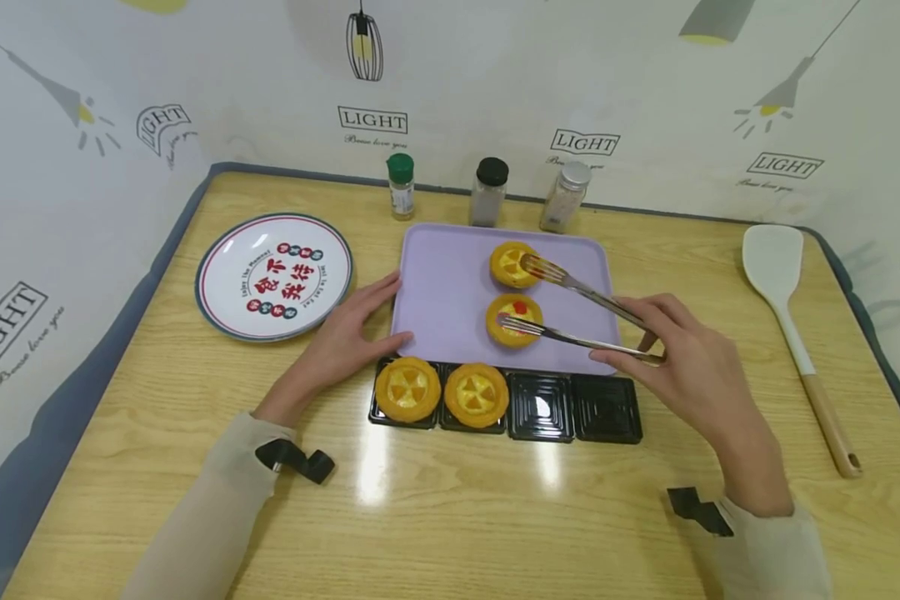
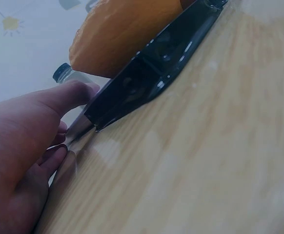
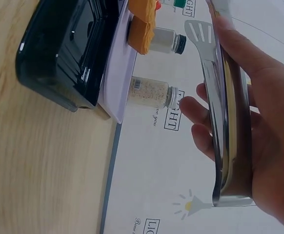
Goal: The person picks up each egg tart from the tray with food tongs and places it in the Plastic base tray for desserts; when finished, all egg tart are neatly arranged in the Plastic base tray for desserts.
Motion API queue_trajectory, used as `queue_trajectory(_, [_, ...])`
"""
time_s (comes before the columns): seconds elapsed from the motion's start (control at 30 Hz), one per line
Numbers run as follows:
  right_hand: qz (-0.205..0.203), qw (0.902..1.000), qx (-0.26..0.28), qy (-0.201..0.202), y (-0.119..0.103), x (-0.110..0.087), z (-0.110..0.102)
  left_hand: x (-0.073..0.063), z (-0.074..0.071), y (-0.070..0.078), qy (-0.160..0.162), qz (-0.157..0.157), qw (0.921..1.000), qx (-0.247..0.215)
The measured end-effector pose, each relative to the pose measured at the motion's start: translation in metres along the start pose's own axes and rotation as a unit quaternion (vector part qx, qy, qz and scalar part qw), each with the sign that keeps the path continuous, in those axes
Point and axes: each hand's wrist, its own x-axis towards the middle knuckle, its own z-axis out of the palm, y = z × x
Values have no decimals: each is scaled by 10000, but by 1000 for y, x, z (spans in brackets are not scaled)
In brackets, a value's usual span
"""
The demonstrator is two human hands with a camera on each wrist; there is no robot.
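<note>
My right hand [image 1: 693,367] holds metal tongs [image 1: 592,293], their arms spread apart. One slotted tip overlaps the far egg tart [image 1: 506,265], the other the near tart with red topping [image 1: 501,333]; both tarts sit on a lilac tray [image 1: 438,287]. In the right wrist view the tongs [image 3: 233,146] lie between thumb and fingers. My left hand [image 1: 345,333] grips the tray's near left corner, thumb over the rim. Along the tray's front edge is a row of black square holders [image 1: 540,406]; its two left cups carry tarts [image 1: 407,389], the two right ones hold nothing.
A white plate with red lettering [image 1: 251,242] lies left of the tray. Behind it stand a green-capped jar [image 1: 402,196], a black-capped jar [image 1: 487,196] and a silver-capped jar [image 1: 566,198]. A white spatula with a wooden handle [image 1: 787,321] lies far right.
</note>
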Motion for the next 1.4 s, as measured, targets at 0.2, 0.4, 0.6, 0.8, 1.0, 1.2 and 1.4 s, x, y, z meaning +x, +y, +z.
queue_trajectory(0.2, [175, 9993, 59, -337, 2, 0, 2, -1, 0, 0, 17, 1, 10000, 14])
queue_trajectory(0.4, [363, 9975, -12, -611, 4, -2, 6, -1, 0, -1, -3, -12, 10000, 8])
queue_trajectory(0.6, [530, 9959, -26, -727, 7, -1, 8, -1, 0, -1, 15, 3, 10000, 13])
queue_trajectory(0.8, [614, 9950, -36, -786, 9, -1, 12, 0, 0, -2, 5, -5, 10000, -39])
queue_trajectory(1.0, [611, 9951, -6, -782, 10, -1, 14, -1, 1, -2, 36, 36, 10000, -30])
queue_trajectory(1.2, [541, 9955, 51, -775, 11, -2, 16, -1, 1, -3, -3, 30, 10000, -14])
queue_trajectory(1.4, [421, 9970, 107, -646, 13, -3, 16, -1, 1, -2, 1, 27, 10000, -15])
